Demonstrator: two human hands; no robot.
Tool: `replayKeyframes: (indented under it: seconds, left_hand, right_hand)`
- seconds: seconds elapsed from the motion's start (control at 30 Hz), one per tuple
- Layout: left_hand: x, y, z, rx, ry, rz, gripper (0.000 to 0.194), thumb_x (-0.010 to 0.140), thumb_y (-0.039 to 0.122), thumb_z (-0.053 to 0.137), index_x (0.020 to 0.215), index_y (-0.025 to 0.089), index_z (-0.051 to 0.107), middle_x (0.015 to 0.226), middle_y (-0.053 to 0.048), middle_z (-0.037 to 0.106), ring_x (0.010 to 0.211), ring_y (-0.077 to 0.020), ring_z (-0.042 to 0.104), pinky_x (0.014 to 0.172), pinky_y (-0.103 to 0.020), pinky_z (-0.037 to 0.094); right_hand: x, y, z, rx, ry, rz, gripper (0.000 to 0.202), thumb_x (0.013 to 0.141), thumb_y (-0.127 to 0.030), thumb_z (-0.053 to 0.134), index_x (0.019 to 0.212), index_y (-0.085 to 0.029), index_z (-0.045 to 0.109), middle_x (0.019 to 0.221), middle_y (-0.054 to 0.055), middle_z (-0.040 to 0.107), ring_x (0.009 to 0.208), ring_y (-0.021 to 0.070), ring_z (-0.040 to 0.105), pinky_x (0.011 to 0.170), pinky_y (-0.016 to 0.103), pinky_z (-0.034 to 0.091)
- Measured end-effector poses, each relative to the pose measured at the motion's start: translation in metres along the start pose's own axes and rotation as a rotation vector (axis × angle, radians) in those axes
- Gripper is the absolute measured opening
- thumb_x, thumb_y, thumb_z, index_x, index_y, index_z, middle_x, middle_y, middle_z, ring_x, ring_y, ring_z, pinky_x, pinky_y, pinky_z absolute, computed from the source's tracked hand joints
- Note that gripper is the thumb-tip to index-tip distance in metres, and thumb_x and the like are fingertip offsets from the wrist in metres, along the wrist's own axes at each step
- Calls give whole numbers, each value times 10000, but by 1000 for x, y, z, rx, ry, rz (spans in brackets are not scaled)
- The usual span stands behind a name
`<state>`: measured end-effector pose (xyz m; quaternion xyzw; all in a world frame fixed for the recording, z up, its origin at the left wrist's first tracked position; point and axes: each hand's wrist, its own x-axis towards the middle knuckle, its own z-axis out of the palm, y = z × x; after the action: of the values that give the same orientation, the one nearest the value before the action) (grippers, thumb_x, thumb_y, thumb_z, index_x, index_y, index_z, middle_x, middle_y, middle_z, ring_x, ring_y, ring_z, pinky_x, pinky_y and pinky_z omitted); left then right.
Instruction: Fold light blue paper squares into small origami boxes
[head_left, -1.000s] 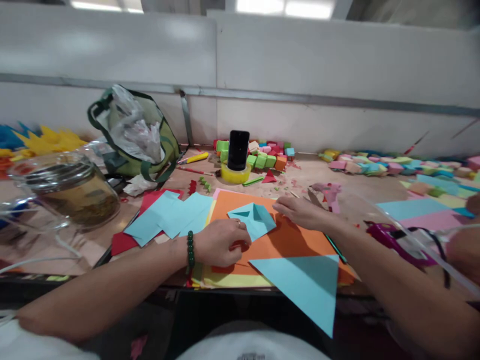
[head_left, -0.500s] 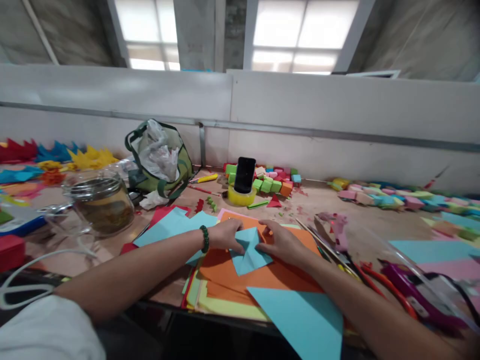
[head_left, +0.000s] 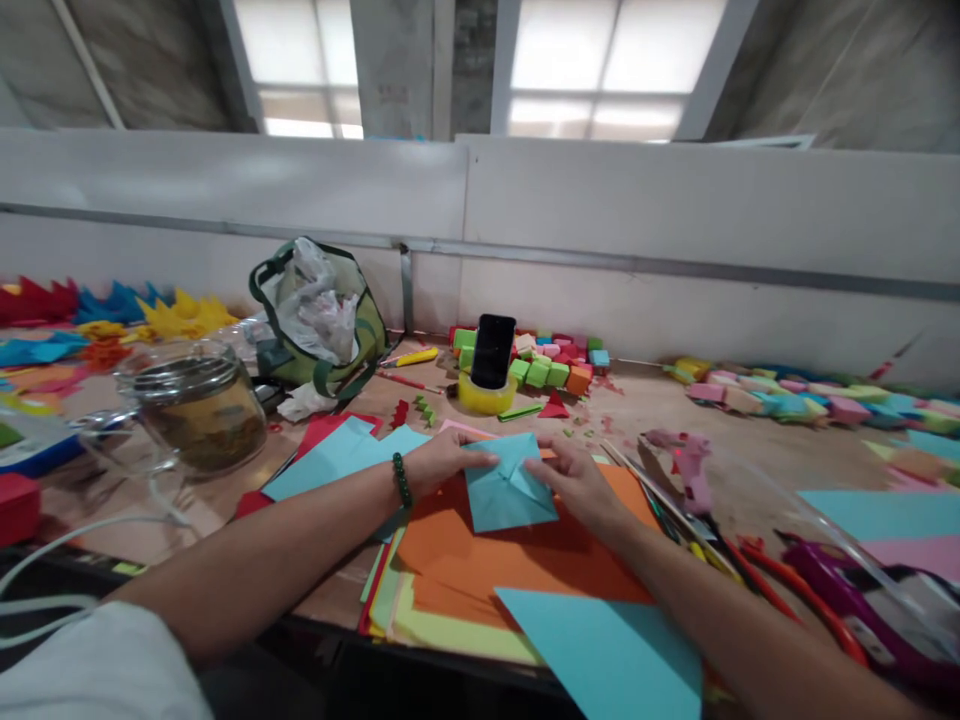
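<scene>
A folded square of light blue paper (head_left: 510, 497) is held between my two hands, tilted up a little over the orange sheets (head_left: 480, 560). My left hand (head_left: 448, 462) pinches its upper left corner, thumb on the front face. At the upper right edge my right hand (head_left: 574, 485) grips it, thumb on the front and other fingers partly hidden behind. Creases and flaps meet near the square's middle. A loose light blue sheet (head_left: 607, 650) lies below, over the stack's front edge. More light blue paper (head_left: 330, 460) lies left of the stack.
A phone (head_left: 493, 350) leans on a yellow tape roll (head_left: 486, 397) beyond the stack. Left stand a glass jar (head_left: 202, 415) and a green bag (head_left: 360, 320). Right are a pink glue gun (head_left: 691, 470), orange-handled pliers (head_left: 802, 590) and colourful paper cubes (head_left: 847, 410).
The blue paper has been raised and turned so that it shows as an upright square. My hands moved with it, slightly up and to the right.
</scene>
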<state>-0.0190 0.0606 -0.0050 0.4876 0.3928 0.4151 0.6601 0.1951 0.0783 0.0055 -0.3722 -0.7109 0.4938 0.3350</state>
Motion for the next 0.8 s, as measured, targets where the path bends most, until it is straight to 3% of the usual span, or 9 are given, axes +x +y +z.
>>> replayKeyframes:
  seconds: [0.1,0.17,0.27,0.4,0.47,0.57,0.63,0.73,0.8]
  left_hand:
    - [4,-4,-4,-102,95,12,363,510,303,855,757,91,695,740,-73,701,615,-150,617,625,-265,495]
    - [5,-5,-9,-142,126,11,358,523,296,850,778,98,693,725,-67,699,614,-149,624,641,-272,504]
    - [4,-5,-11,-158,107,0,355,532,265,843,800,90,688,738,-74,699,641,-165,636,662,-289,511]
    - [0,-2,-4,-151,33,-32,392,577,212,807,922,75,680,813,-89,695,685,-171,640,669,-283,509]
    - [-2,2,-2,-208,65,-12,446,658,202,746,1081,111,640,842,-65,680,665,-128,623,642,-243,496]
    - [-5,10,-3,-296,108,17,519,764,186,594,1278,203,518,748,-1,629,598,-89,595,586,-204,464]
    - [-7,13,-5,-300,33,31,597,723,125,556,1305,245,497,730,6,614,702,-128,645,641,-225,474]
    - [-9,11,-3,-240,-88,53,668,636,65,626,1266,272,546,891,-30,655,915,-192,650,759,-270,468]
    - [-8,6,1,-174,-70,83,611,628,102,714,1210,249,603,965,-46,661,911,-177,631,786,-275,451]
  right_hand:
    - [-2,2,-5,-154,96,-116,555,848,-362,495,1371,-189,422,690,-16,625,613,126,561,640,277,506]
    - [-4,4,-8,-239,37,-171,637,816,-304,542,1422,-220,365,855,17,684,711,135,594,724,297,515]
    - [-6,4,-8,-243,-122,-151,584,774,-283,604,1346,-240,498,1078,56,691,857,184,638,783,332,526]
    - [-7,1,-4,-171,-267,-147,290,758,-326,649,1012,-218,740,979,73,734,873,229,672,809,357,527]
    - [-7,0,-3,-144,-202,-134,239,757,-363,663,931,-231,761,910,69,745,833,224,678,787,357,532]
    - [-6,0,-3,-102,-6,-112,236,772,-406,652,883,-229,761,851,59,742,795,211,667,756,359,538]
    - [-4,2,-4,-71,100,-109,244,775,-416,647,841,-207,755,817,62,735,772,209,654,735,361,537]
    - [-2,6,-5,-62,176,-95,237,766,-405,657,795,-188,746,796,62,727,768,209,644,735,360,526]
    - [-1,7,-5,-75,168,-90,217,748,-390,667,764,-188,743,775,53,722,762,205,637,738,353,516]
